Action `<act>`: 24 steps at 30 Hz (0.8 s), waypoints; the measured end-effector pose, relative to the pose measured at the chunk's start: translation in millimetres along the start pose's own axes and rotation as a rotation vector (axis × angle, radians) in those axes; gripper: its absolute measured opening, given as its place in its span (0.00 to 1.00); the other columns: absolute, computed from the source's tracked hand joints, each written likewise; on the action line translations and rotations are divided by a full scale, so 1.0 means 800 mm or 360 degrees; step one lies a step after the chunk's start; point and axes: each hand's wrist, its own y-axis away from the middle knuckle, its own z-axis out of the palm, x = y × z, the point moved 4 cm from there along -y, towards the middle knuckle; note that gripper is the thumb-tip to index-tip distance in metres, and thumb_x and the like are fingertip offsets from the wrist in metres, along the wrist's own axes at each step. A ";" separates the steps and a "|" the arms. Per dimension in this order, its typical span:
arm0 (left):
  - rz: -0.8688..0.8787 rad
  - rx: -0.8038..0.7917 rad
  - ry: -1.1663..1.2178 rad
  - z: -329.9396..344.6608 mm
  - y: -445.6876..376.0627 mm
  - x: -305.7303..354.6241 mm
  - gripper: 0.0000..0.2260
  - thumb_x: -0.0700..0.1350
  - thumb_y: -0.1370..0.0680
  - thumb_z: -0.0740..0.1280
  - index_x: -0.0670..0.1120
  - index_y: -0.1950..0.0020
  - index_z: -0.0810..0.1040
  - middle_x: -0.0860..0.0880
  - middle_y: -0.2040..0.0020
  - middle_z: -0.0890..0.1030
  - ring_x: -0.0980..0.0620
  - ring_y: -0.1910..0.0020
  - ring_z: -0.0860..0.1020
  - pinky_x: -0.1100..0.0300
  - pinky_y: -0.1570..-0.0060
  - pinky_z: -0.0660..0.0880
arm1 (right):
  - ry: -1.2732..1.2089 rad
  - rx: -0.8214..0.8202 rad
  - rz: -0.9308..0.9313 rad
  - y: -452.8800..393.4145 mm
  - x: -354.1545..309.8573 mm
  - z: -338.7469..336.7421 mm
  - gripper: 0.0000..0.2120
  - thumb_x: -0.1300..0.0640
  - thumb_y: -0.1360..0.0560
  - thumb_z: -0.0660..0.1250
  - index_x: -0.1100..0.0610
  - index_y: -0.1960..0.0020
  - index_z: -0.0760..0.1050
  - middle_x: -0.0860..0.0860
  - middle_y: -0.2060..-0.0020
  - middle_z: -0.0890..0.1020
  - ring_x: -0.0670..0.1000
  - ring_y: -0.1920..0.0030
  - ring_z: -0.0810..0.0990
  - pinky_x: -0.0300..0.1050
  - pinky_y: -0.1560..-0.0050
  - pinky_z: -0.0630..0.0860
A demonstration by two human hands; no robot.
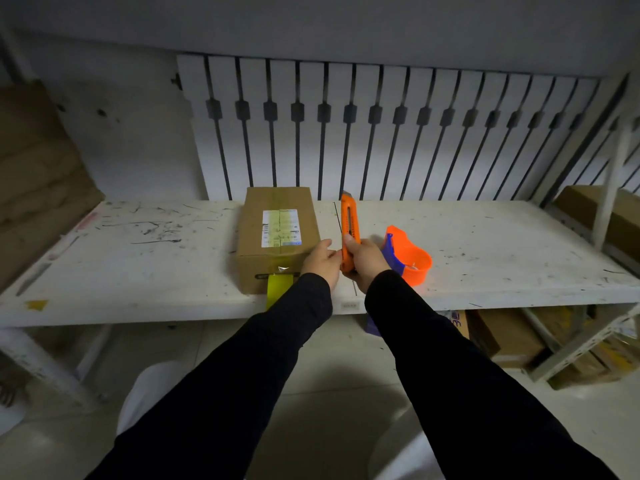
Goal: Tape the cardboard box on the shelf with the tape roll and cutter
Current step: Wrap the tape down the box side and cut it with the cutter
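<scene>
A scuffed white shelf board [138, 258] ran across a dim storeroom, backed by a white slotted panel [381, 133], with stacked cartons on the lower tier at about four o'clock. Near the middle of the board, close to its front edge, sat the small brown cardboard box [277, 237], a white printed label on its lid and a strip of yellowish clear tape [278, 285] running along the top seam, down the near face and hanging past the shelf edge.

The right hand [363, 261] was wrapped around the lower handle of the orange utility knife [350, 230], which stood upright with its tip pointing to twelve o'clock. The left hand [320, 263] lay at the box's near right corner, fingers pressed together and touching the knife's base; whether it pinched the slider or the body could not be told. The orange-and-blue tape dispenser [408, 258] rested on the board at three o'clock of the hands.

The strip looked laid, so the cutting step seemed in hand. The next move probably called for extending the blade, then drawing it across the dangling tail, fingers clear of the edge.
</scene>
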 end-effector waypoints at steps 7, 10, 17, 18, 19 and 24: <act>0.0020 0.0037 0.0210 -0.022 0.002 0.000 0.18 0.44 0.18 0.53 0.40 0.29 0.67 0.31 0.36 0.73 0.35 0.38 0.75 0.46 0.38 0.72 | 0.0146 -0.0075 -0.0085 0.006 0.004 0.021 0.17 0.44 0.21 0.55 0.55 0.59 0.71 0.51 0.70 0.72 0.48 0.71 0.69 0.39 0.65 0.70; 0.0070 0.0051 0.0181 -0.029 0.005 0.006 0.16 0.43 0.18 0.53 0.40 0.33 0.71 0.30 0.44 0.76 0.40 0.54 0.79 0.52 0.50 0.76 | 0.0189 -0.0120 -0.0091 0.009 0.011 0.032 0.17 0.43 0.22 0.56 0.55 0.60 0.70 0.50 0.72 0.71 0.48 0.71 0.69 0.40 0.65 0.69; 0.0057 0.0045 0.0079 -0.039 0.010 -0.002 0.16 0.38 0.19 0.54 0.43 0.32 0.70 0.40 0.34 0.76 0.38 0.37 0.75 0.45 0.35 0.71 | 0.0020 -0.0241 0.0000 0.014 0.011 0.044 0.13 0.47 0.22 0.59 0.56 0.53 0.74 0.55 0.58 0.80 0.56 0.54 0.79 0.56 0.43 0.76; 0.0068 0.0054 0.0052 -0.039 0.010 -0.005 0.15 0.38 0.19 0.55 0.43 0.33 0.71 0.41 0.35 0.77 0.40 0.38 0.76 0.46 0.35 0.72 | 0.0030 -0.0232 -0.0019 0.015 0.012 0.046 0.12 0.46 0.22 0.59 0.54 0.54 0.74 0.56 0.55 0.81 0.57 0.52 0.80 0.57 0.41 0.76; 0.0076 0.0074 0.0011 -0.040 0.010 -0.007 0.14 0.39 0.19 0.55 0.43 0.35 0.73 0.40 0.37 0.78 0.40 0.40 0.77 0.46 0.36 0.73 | 0.0076 -0.0206 -0.0060 0.014 0.012 0.046 0.11 0.47 0.22 0.60 0.54 0.54 0.74 0.57 0.53 0.81 0.58 0.50 0.80 0.58 0.41 0.76; 0.0086 0.0322 -0.0079 -0.053 0.012 -0.021 0.12 0.40 0.21 0.59 0.44 0.39 0.77 0.42 0.41 0.80 0.42 0.45 0.80 0.48 0.42 0.78 | 0.0193 -0.0073 -0.0219 0.014 0.014 0.048 0.06 0.54 0.22 0.61 0.56 0.48 0.70 0.53 0.59 0.78 0.52 0.60 0.79 0.45 0.61 0.79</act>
